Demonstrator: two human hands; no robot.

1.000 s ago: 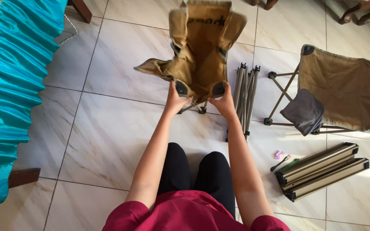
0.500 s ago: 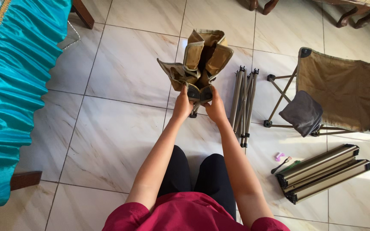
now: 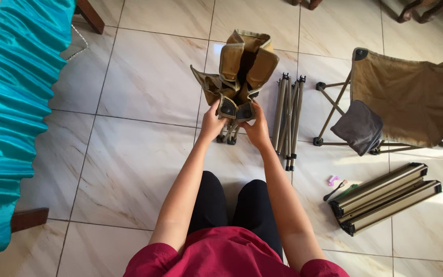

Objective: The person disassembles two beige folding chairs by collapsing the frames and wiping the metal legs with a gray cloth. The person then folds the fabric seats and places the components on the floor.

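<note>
From the head view, our left hand [image 3: 212,123] and right hand [image 3: 258,129] both close around the folded tan fabric seat [image 3: 239,69], held upright just left of the folded pole frame [image 3: 288,118] on the tiled floor [image 3: 139,154].

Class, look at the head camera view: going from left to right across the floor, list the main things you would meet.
Teal cloth → left hand → folded tan seat → right hand → bundle of frame poles → open camp chair.
</note>
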